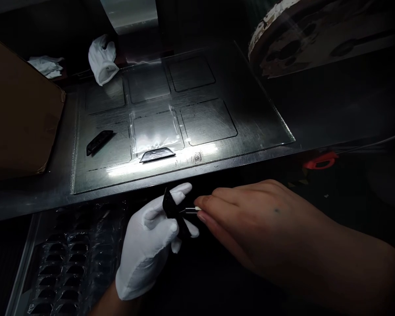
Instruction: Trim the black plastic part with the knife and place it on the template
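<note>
Plainly, a shiny metal table [16,202] is overlaid by a clear sheet [210,123] where rounded squares are outlined. Before the near edge, the bare right hand [250,219] and cloth-gloved left hand [151,237] are both occupied: a black, angular piece [169,205] is grasped by the left, and a slim, metal-shafted tool [191,210] is pinched by the right, tip beside the piece.

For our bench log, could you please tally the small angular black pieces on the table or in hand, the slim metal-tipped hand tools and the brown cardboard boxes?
Small angular black pieces: 3 (two on the clear flat sheet, one in the white-gloved left hand)
Slim metal-tipped hand tool: 1, in the bare right hand
Brown cardboard box: 1
Total: 5
</note>
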A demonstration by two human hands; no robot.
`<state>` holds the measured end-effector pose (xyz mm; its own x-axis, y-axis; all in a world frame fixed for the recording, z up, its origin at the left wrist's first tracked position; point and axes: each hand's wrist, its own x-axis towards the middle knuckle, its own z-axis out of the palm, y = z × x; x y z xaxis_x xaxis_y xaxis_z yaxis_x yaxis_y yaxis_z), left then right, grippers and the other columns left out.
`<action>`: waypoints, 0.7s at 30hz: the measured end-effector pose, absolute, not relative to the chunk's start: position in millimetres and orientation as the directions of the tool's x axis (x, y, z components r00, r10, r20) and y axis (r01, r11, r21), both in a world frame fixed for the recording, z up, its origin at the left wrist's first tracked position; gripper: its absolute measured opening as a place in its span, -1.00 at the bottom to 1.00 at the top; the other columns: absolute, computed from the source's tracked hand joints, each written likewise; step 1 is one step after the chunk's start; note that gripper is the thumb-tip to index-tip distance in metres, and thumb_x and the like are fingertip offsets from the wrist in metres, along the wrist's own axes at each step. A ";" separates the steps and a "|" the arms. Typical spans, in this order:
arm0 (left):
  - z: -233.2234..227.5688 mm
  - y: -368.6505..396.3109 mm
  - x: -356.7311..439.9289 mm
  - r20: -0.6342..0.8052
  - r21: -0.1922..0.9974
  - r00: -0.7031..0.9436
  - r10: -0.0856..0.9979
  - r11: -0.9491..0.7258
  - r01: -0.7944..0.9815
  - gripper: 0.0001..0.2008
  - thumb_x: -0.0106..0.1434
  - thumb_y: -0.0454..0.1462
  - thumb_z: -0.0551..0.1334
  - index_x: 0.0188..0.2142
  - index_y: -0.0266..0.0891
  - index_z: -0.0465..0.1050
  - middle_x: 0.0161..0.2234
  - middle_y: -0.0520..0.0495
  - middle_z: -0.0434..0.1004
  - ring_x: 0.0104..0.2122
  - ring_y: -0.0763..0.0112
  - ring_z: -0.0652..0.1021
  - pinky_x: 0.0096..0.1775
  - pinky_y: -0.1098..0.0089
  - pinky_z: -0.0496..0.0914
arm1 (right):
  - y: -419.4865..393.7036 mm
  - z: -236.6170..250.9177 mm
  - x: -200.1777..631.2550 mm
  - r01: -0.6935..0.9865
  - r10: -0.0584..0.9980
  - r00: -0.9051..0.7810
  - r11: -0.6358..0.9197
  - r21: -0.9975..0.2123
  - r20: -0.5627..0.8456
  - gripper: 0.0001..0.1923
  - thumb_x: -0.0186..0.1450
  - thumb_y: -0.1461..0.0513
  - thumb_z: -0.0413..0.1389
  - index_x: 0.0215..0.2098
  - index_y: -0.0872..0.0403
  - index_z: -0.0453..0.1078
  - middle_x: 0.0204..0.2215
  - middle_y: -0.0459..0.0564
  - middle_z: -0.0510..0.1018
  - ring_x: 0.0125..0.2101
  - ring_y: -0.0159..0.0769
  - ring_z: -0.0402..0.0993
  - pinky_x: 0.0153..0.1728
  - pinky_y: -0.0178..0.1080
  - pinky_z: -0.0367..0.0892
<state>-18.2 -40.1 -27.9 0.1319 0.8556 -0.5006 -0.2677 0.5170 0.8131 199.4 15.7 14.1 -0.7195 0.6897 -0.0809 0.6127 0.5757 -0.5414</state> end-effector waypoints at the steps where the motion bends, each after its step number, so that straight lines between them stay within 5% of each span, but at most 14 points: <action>1: -28.7 -39.9 -18.3 -0.499 0.813 0.134 0.856 0.516 -0.270 -0.49 0.30 -0.02 0.41 0.17 -0.16 0.57 -0.41 -0.14 0.65 -0.57 0.49 0.40 -0.52 0.48 0.33 | 15.7 13.4 199.5 0.617 0.688 -0.719 0.568 -0.544 -0.098 -0.80 0.35 0.37 0.19 -0.12 -0.05 0.44 -0.35 -0.21 0.57 -0.50 -0.31 0.42 -0.44 -0.17 0.11; 7: -32.8 -40.1 -19.5 -0.513 0.762 0.180 0.839 0.542 -0.355 -0.48 0.33 -0.06 0.40 0.23 -0.15 0.53 -0.33 -0.16 0.70 -0.45 0.45 0.54 -0.34 0.50 0.47 | 17.7 12.9 201.0 0.628 0.679 -0.723 0.568 -0.531 -0.128 -0.81 0.32 0.38 0.21 -0.22 -0.05 0.39 -0.43 -0.23 0.51 -0.51 -0.32 0.37 -0.44 -0.20 0.03; 13: -33.6 -40.8 -15.3 -0.518 0.719 0.134 0.845 0.514 -0.468 -0.70 0.27 -0.16 0.47 0.00 -0.05 0.67 0.01 -0.11 0.69 -0.36 0.40 0.66 -0.38 0.51 0.52 | 17.9 15.0 204.3 0.618 0.672 -0.733 0.595 -0.514 -0.104 -0.81 0.34 0.38 0.20 -0.27 -0.03 0.35 -0.46 -0.25 0.49 -0.53 -0.35 0.34 -0.45 -0.22 -0.04; 21: -34.8 -38.6 -14.4 -0.551 0.705 0.106 0.828 0.529 -0.471 -0.66 0.24 -0.17 0.49 0.01 -0.11 0.65 -0.07 -0.13 0.70 -0.32 0.30 0.69 -0.44 0.50 0.53 | 16.5 12.4 205.9 0.632 0.673 -0.730 0.602 -0.488 -0.116 -0.81 0.33 0.36 0.22 -0.29 -0.04 0.33 -0.46 -0.27 0.48 -0.55 -0.34 0.33 -0.46 -0.22 -0.07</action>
